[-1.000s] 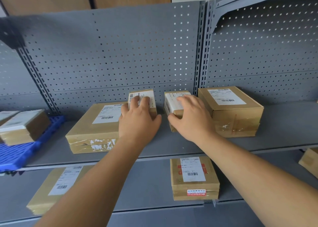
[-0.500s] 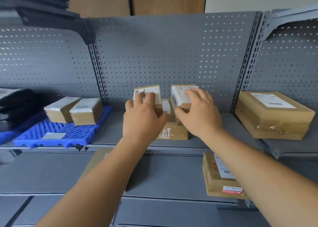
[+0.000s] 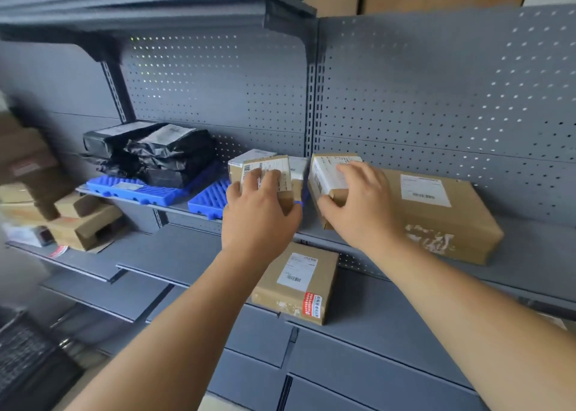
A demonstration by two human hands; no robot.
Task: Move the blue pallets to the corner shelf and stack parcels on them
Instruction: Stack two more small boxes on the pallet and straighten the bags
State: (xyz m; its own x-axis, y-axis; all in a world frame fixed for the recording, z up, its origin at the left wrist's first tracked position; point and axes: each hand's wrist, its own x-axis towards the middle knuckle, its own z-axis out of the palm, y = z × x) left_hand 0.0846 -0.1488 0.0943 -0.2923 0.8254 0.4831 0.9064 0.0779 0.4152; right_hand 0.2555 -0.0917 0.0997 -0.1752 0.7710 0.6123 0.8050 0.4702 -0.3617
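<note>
My left hand [image 3: 257, 220] grips a small brown parcel [image 3: 271, 173] with a white label. Beside it, my right hand [image 3: 358, 211] holds a second small parcel [image 3: 327, 177]. Both parcels hang in the air at shelf height. Two blue pallets lie on the grey shelf: one [image 3: 134, 191] under a heap of black bagged parcels [image 3: 156, 155], the other [image 3: 207, 200] just left of my left hand. Two small boxes [image 3: 249, 158] sit on that nearer pallet, mostly hidden behind the parcel in my left hand.
A large flat box [image 3: 442, 211] rests on the shelf to the right. Another box [image 3: 296, 283] lies on the lower shelf [image 3: 389, 317] under my hands. Stacked cartons [image 3: 62, 217] fill the left corner. Perforated grey back panels [image 3: 436, 99] rise behind.
Both hands lifted the two small parcels off the shelf and carried them left. The view swung left, bringing the blue pallets and the black bags close.
</note>
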